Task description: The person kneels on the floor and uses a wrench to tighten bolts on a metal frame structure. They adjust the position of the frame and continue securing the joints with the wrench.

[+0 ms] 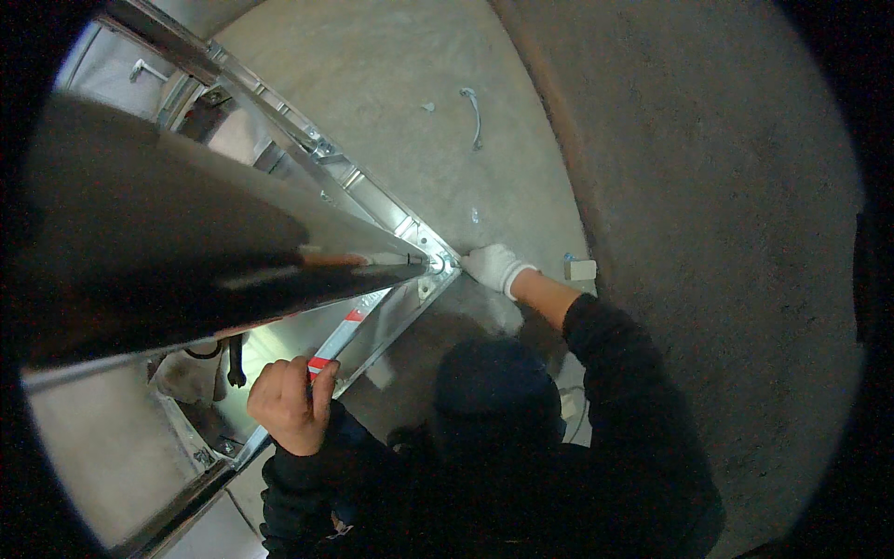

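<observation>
My left hand [291, 402] is bare, its fingers wrapped round a flat silver bar [337, 343] with red bands, beside the metal frame. Toward the upper right, the bar runs close to the frame's corner bracket [426, 287]. My right hand [494, 267], in a white glove, is at the tip of that corner with its fingers bent in; what they grip, if anything, is hidden. A large, dark, shiny column [205, 238] comes down to the corner and covers much of the frame. One metal rail [307, 140] of the frame runs from the corner to the upper left.
A bent grey strip [477, 119] and a small scrap [427, 107] lie on the pale floor [372, 65]. Right of my gloved hand is a small pale block [582, 270]. A rough dark surface [708, 186] fills the right. A black curved piece [237, 361] shows under the column.
</observation>
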Motion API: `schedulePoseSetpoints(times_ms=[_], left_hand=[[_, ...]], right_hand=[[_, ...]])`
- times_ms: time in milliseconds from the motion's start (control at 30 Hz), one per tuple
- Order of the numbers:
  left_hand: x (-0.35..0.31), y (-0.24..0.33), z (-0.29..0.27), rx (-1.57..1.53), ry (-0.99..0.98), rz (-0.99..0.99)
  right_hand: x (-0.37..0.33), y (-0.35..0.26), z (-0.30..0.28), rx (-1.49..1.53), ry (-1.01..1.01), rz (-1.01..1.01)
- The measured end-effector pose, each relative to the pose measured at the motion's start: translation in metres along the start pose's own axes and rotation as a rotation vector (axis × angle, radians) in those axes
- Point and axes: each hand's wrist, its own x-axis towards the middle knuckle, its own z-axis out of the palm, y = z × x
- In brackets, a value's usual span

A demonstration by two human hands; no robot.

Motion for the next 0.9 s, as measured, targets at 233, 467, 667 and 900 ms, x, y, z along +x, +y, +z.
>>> schedulePoseSetpoints(times_ms=[233, 467, 667, 900], left_hand=[[0.005, 0.007, -0.008, -0.113, -0.031, -0.025], [0.003, 0.004, -0.007, -0.125, -0.043, -0.029], [0.003, 0.005, -0.009, -0.129, -0.052, -0.037], [0.0, 0.002, -0.004, -0.119, -0.014, -0.095]], right_hand=[[0.009, 0.006, 0.013, -0.144, -0.023, -0.117], [0.013, 0.01, 0.006, 0.011, -0.09, -0.068], [0.045, 0.02, -0.074, -0.459, 0.123, -0.135], [0.073, -0.01, -0.207, -0.267, 0.459, -0.258]])
